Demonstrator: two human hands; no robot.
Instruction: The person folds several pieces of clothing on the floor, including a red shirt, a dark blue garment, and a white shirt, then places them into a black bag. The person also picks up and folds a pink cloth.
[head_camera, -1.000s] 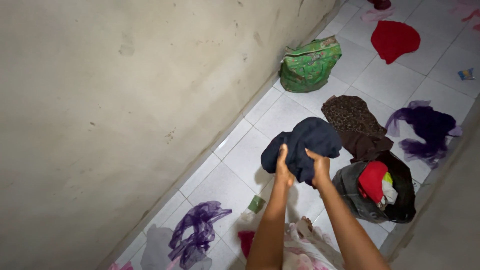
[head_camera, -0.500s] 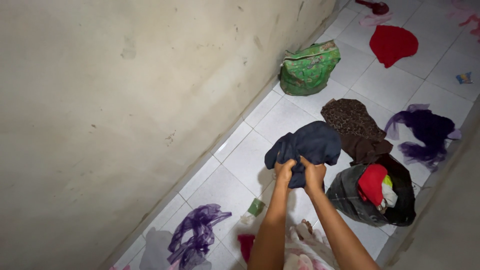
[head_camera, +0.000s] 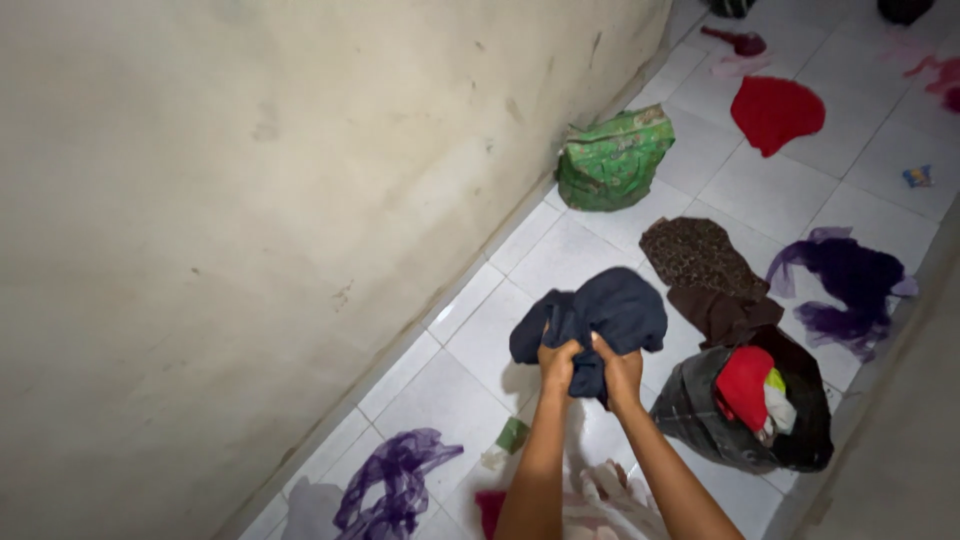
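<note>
Where hands (head_camera: 590, 367) bunch it — dark garment's (head_camera: 610, 310) shape lost.

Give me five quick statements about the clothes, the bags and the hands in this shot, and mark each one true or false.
1. Both hands grip the dark navy cloth garment. True: left hand and right hand are bunched in it, side by side.
2. The green patterned fabric bag lies in the middle of the floor. False: it leans at the foot of the beige wall.
3. The black plastic bag is empty. False: red and white cloth shows inside.
4. A red cloth lies flat on the white floor tiles. True.
5. The brown patterned garment is in the right hand. False: it lies on the tiles.
</note>
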